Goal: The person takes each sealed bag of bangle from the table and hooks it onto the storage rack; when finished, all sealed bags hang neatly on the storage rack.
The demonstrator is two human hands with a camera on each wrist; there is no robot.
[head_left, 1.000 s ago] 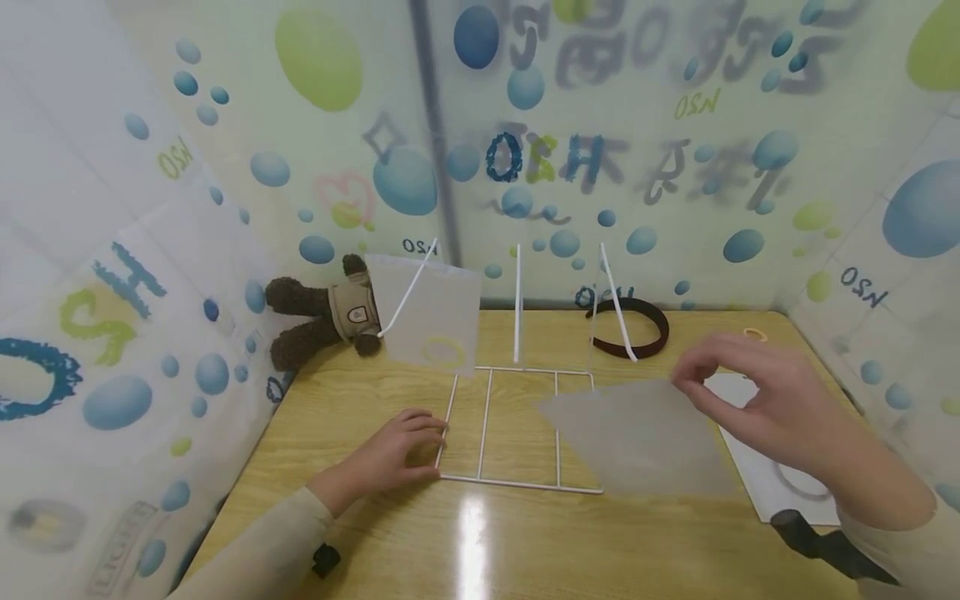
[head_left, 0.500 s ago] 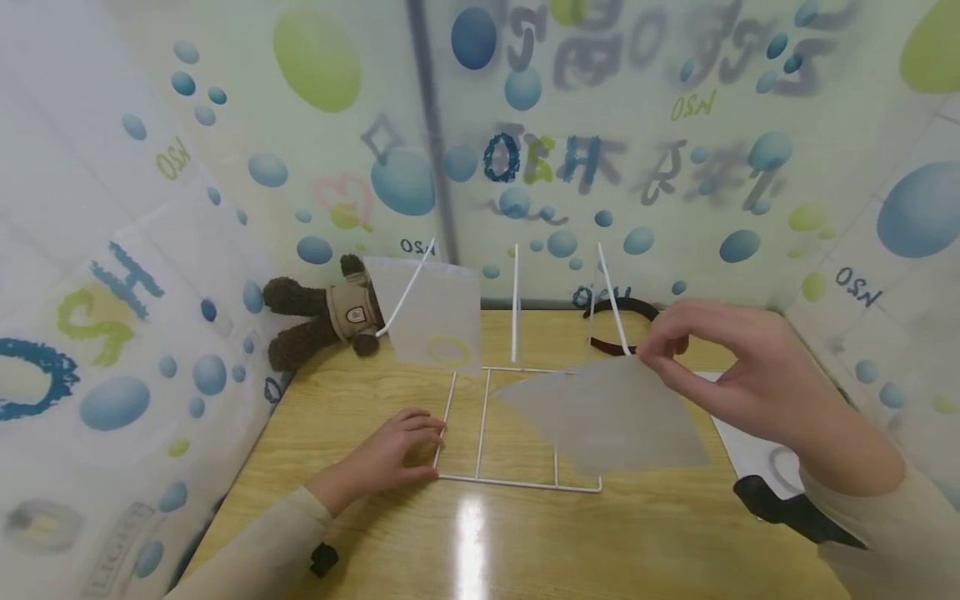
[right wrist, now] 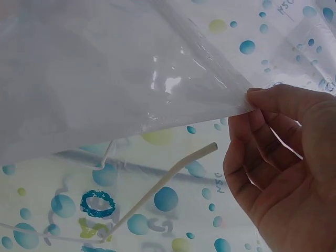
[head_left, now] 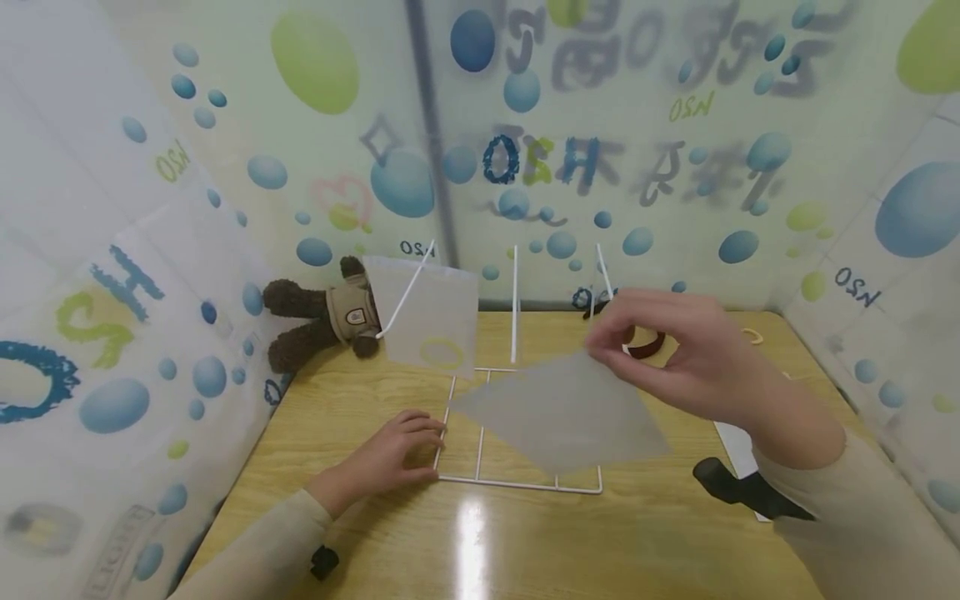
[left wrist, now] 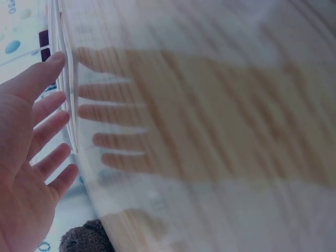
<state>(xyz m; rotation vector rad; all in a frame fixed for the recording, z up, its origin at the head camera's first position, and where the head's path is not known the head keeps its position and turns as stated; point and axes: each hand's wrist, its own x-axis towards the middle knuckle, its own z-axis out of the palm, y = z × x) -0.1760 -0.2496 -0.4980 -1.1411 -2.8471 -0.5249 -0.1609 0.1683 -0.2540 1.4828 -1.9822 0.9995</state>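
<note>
Sheet (head_left: 562,408) feel: seems light, thin and flexible, likely slick and easily creased; pinching a corner should suit
Sheet look: grey, translucent, four-sided, glossy
Sheet place: slanting in the air above the white rack (head_left: 517,484)
Right hand (head_left: 712,367): pinching one corner
Left hand (head_left: 382,457): grasping nothing, fingers relaxed at the rack's left edge

Bubble-printed sheeting (head_left: 652,117) around a wood-grain table (head_left: 577,542) suggests a booth.
</note>
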